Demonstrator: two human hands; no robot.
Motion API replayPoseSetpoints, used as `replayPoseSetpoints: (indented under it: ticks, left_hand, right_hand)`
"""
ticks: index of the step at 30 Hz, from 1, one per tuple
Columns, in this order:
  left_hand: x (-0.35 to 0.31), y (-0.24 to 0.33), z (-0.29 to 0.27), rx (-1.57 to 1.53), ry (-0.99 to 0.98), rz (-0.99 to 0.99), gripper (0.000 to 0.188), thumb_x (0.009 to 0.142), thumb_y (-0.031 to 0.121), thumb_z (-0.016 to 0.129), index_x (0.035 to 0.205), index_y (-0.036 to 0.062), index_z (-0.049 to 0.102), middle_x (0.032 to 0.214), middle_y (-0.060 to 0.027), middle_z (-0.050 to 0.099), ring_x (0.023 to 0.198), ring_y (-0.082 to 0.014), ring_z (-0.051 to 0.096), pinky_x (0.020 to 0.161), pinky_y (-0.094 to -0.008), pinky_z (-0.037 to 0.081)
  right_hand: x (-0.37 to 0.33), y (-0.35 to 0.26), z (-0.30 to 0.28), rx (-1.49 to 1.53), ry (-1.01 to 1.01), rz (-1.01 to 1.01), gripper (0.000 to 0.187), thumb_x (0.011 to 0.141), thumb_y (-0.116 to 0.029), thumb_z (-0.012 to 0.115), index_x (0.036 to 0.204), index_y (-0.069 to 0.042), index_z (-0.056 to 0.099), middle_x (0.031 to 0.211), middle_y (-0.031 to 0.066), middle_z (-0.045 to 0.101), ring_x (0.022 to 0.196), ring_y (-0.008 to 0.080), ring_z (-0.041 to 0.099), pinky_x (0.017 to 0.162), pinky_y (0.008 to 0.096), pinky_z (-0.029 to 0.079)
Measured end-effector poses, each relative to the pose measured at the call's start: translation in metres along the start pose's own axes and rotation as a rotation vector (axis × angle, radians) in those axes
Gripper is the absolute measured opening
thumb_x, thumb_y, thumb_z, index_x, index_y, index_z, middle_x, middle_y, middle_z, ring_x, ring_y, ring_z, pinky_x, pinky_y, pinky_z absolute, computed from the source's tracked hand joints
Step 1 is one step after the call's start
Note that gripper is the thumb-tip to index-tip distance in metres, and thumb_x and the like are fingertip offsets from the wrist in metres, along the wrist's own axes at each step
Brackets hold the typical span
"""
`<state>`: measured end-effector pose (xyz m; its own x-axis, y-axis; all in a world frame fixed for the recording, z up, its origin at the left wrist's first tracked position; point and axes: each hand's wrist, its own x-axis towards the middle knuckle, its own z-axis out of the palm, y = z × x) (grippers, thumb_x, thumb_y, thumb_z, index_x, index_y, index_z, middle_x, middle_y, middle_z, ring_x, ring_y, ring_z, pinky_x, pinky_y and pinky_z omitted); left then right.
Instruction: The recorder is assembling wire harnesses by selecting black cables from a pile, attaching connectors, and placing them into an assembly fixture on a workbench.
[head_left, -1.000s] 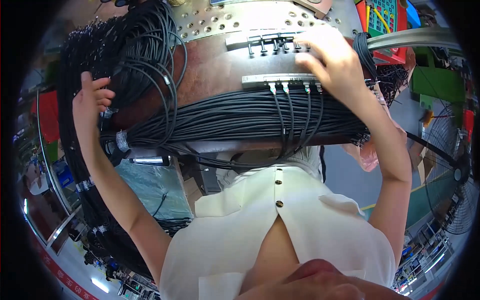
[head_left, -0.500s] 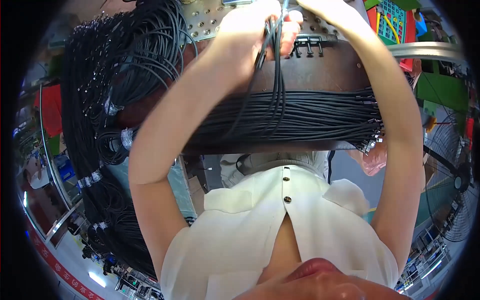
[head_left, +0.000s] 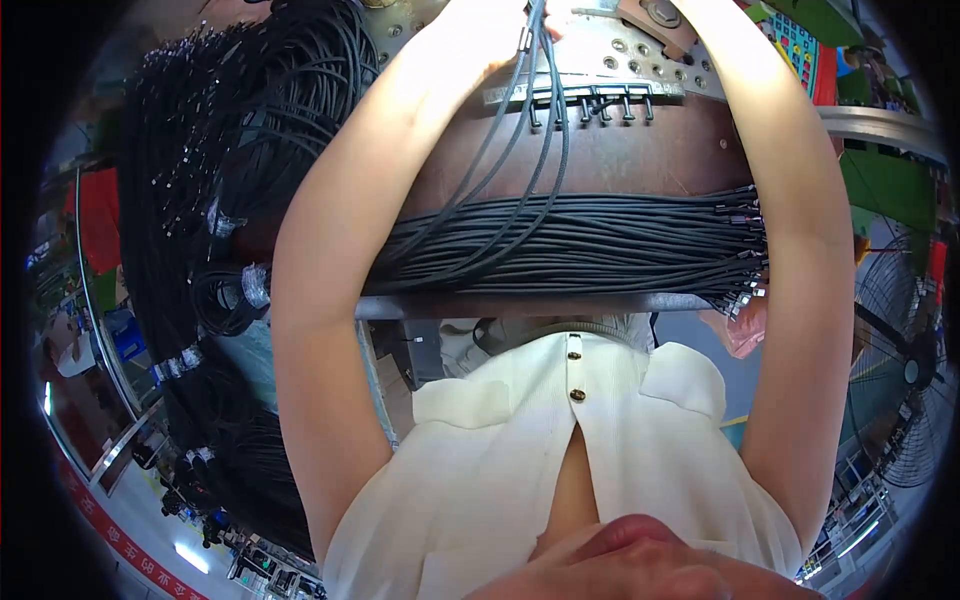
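At the top edge my left hand, washed out by bright light and partly cut off, is closed around a few black cables. Their lengths hang down in loose curves onto a thick bundle of black cables lying across the brown work surface. Small metal connector ends gather at the bundle's right end. My right forearm runs up out of the picture, so the hand itself is hidden. Between my arms sits a metal bar with black pegs, just below where the cables are held.
Large hanging bundles of black cables crowd the left side, tied with clear wrap. A perforated metal plate lies at the far side. To the right are a curved metal rail and a black fan.
My left hand has moved up and away, drawing the held cables with it. My right hand has left the picture at the top. More of the pegged bar now shows.
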<state>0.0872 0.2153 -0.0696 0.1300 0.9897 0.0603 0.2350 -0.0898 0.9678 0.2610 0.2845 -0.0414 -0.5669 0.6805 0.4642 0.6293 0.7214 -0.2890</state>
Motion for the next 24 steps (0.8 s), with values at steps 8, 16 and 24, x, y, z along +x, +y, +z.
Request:
replayPoseSetpoints:
  ticks: [8, 16, 24]
  left_hand:
    - [0.001, 0.011, -0.032, 0.722, 0.163, 0.546, 0.029, 0.091, 0.029, 0.055, 0.101, 0.0051, 0.067, 0.087, -0.0154, 0.068, 0.085, -0.0312, 0.065, 0.077, -0.0396, 0.051]
    - [0.025, -0.019, -0.022, 0.901, 0.286, 0.427, 0.028, 0.091, 0.027, 0.052, 0.100, 0.0053, 0.067, 0.094, -0.0150, 0.067, 0.085, -0.0292, 0.064, 0.077, -0.0392, 0.051]
    - [0.037, -0.032, -0.020, 1.066, 0.134, 0.380, 0.024, 0.089, 0.025, 0.053, 0.093, 0.0043, 0.065, 0.088, -0.0137, 0.066, 0.080, -0.0271, 0.064, 0.072, -0.0384, 0.051]
  right_hand:
    - [-0.019, -0.020, -0.013, -0.032, 0.036, -0.126, 0.031, 0.095, -0.019, 0.041, 0.111, -0.003, 0.062, 0.106, 0.0219, 0.063, 0.098, 0.0343, 0.061, 0.087, 0.0419, 0.048]
    - [-0.019, 0.019, 0.007, -0.215, -0.135, 0.026, 0.027, 0.090, -0.027, 0.052, 0.093, -0.003, 0.065, 0.089, 0.0180, 0.065, 0.080, 0.0323, 0.064, 0.075, 0.0440, 0.050]
    - [-0.028, 0.024, -0.022, 0.584, 0.013, 0.605, 0.025, 0.087, -0.028, 0.067, 0.086, -0.003, 0.066, 0.066, 0.0046, 0.061, 0.054, 0.0114, 0.053, 0.047, 0.0249, 0.042]
